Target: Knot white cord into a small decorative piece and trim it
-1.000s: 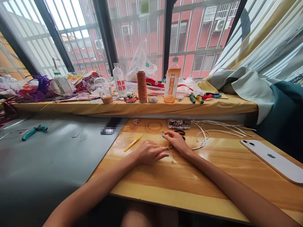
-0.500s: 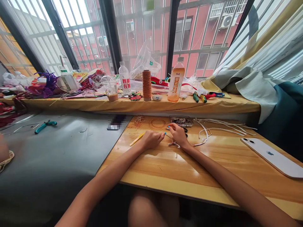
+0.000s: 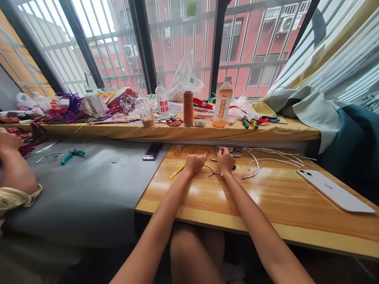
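On the wooden table, my left hand (image 3: 194,164) is closed in a fist, thumb up. A thin pale cord (image 3: 211,172) comes out of its fingers and sags towards my right wrist. My right hand (image 3: 225,161) is closed with its fingertips pinched together, just in front of a clear tray of small parts (image 3: 235,150); whatever it pinches is too small to make out. Beside my left wrist lies a yellow stick (image 3: 177,172). Behind my hands are a coil of thin brown cord (image 3: 201,151) and a tangle of short brown strands (image 3: 179,150).
White cords (image 3: 275,159) and a white phone (image 3: 334,191) lie on the right. On the grey mat are teal pliers (image 3: 72,156) and a dark phone (image 3: 153,152). A thread spool (image 3: 188,109) and drink bottle (image 3: 223,104) stand on the sill. Another person's arm (image 3: 17,169) reaches in from the left.
My view has shifted slightly. My right hand has turned so its back faces me, fingertips still pinched. My left hand stays closed. The other person's arm has come further into view at the left.
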`<act>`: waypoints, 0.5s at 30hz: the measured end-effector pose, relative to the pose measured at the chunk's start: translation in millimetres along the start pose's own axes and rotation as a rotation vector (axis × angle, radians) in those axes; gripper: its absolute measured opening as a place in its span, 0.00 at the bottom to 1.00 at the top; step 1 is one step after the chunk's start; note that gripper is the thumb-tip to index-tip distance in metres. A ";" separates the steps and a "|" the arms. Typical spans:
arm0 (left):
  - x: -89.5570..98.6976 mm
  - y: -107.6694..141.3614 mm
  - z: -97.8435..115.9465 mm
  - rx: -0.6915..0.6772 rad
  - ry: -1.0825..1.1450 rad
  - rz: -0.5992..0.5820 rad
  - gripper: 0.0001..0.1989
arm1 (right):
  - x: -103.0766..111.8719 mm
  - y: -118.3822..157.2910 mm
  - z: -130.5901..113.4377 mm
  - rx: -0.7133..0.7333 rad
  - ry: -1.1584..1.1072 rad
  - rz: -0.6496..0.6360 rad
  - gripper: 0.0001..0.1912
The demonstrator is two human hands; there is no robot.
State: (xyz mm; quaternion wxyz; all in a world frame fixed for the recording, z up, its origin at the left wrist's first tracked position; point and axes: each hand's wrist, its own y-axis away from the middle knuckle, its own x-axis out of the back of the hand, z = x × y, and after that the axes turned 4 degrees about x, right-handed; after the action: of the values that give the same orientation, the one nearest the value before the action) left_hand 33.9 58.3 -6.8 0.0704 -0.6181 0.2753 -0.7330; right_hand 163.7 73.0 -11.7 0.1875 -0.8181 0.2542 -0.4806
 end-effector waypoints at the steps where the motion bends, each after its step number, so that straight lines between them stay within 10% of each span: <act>1: 1.7 0.3 0.4 0.006 -0.001 0.017 0.24 | 0.7 3.2 -3.1 0.045 0.009 -0.010 0.17; 6: 8.0 2.5 -1.8 -0.030 -0.032 0.173 0.17 | 4.8 9.7 -23.8 0.398 -0.015 -0.135 0.13; 15: 43.4 -20.6 -13.0 -0.820 -0.254 0.155 0.26 | 9.8 -21.1 -37.8 0.518 -0.242 -0.312 0.12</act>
State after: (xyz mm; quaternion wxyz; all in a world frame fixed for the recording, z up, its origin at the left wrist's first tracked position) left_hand 16.7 60.4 39.8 -0.0927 -0.6576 0.5782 -0.4740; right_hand 139.4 81.7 24.4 0.3423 -0.8234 -0.0289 -0.4517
